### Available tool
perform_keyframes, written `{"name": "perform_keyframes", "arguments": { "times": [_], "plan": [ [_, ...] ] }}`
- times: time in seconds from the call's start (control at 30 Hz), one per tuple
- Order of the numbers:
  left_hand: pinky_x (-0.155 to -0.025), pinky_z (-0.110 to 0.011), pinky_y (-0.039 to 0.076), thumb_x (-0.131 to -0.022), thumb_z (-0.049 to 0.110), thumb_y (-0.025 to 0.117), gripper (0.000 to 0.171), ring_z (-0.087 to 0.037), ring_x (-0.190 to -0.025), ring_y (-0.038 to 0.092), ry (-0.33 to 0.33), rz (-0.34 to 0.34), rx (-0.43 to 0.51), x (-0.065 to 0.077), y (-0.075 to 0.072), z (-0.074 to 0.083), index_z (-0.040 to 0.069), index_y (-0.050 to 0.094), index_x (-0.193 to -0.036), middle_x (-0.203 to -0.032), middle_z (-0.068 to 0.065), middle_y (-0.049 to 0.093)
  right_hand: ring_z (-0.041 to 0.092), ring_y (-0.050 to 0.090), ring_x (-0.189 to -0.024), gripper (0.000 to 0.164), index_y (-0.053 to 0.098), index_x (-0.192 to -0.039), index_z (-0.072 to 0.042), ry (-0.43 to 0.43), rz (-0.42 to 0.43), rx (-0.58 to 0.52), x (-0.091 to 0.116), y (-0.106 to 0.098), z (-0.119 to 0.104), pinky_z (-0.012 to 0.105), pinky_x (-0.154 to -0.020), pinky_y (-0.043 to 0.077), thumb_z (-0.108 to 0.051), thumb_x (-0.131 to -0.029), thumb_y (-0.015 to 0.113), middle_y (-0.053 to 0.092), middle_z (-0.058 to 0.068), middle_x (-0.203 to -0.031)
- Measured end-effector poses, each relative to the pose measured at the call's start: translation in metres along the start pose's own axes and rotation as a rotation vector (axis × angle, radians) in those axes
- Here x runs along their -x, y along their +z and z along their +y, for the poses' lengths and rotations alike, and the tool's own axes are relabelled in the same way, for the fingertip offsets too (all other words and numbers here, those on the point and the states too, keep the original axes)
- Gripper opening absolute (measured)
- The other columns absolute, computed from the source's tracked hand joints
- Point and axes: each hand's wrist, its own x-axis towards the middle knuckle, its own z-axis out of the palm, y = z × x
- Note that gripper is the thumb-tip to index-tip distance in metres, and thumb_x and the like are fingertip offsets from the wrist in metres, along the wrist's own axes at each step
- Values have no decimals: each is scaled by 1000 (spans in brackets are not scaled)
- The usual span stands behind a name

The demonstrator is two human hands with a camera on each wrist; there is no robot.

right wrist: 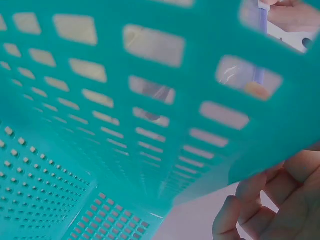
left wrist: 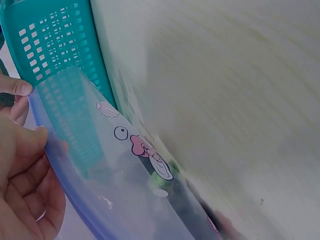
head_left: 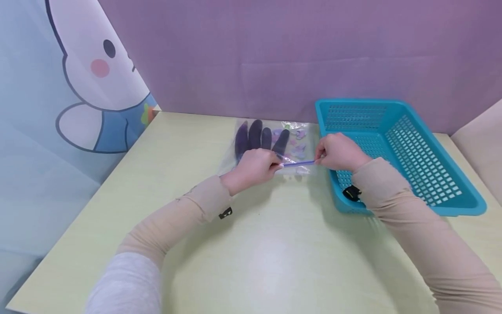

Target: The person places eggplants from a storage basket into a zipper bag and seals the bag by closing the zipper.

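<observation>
A clear zip bag (head_left: 300, 146) with pink and purple prints lies near the back of the table. Several dark purple eggplants (head_left: 241, 141) are inside it; one shows a green stem end. My left hand (head_left: 256, 168) pinches the bag's purple zip strip (head_left: 299, 164) near its middle, at a small white piece (head_left: 281, 165). At the strip's right end, my right hand (head_left: 339, 151) pinches the corner between thumb and fingers. The strip is stretched taut between the hands. In the left wrist view, the bag's printed film (left wrist: 145, 155) rises from the table toward the strip.
A teal perforated basket (head_left: 421, 157) stands on the right, directly under my right forearm; its near left wall is beside the bag. A purple cloth (head_left: 274, 56) hangs behind the table (head_left: 259, 253). At the left hangs a blue sheet (head_left: 31, 174) with a cartoon figure.
</observation>
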Motion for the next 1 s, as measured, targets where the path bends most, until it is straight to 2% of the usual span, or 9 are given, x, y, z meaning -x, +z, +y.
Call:
{"name": "perform_keyframes", "arguments": {
  "times": [0.4, 1.0],
  "plan": [
    [-65, -33, 54, -93, 25, 61, 17, -16, -78, 69, 19, 14, -18, 7, 1, -4, 17, 75, -100, -91, 2, 74, 22, 53, -74, 8, 72, -75, -4, -25, -15, 14, 2, 0, -2, 38, -69, 47, 0, -80, 67, 69, 8, -81],
    [-63, -32, 54, -90, 21, 64, 14, -17, -77, 69, 43, 42, -17, 12, 3, -12, 14, 75, -95, -89, -1, 74, 23, 51, -74, 8, 72, -76, -5, -14, -34, 40, -2, 4, 4, 37, -67, 46, 0, -80, 66, 69, 8, -82]
  ]
}}
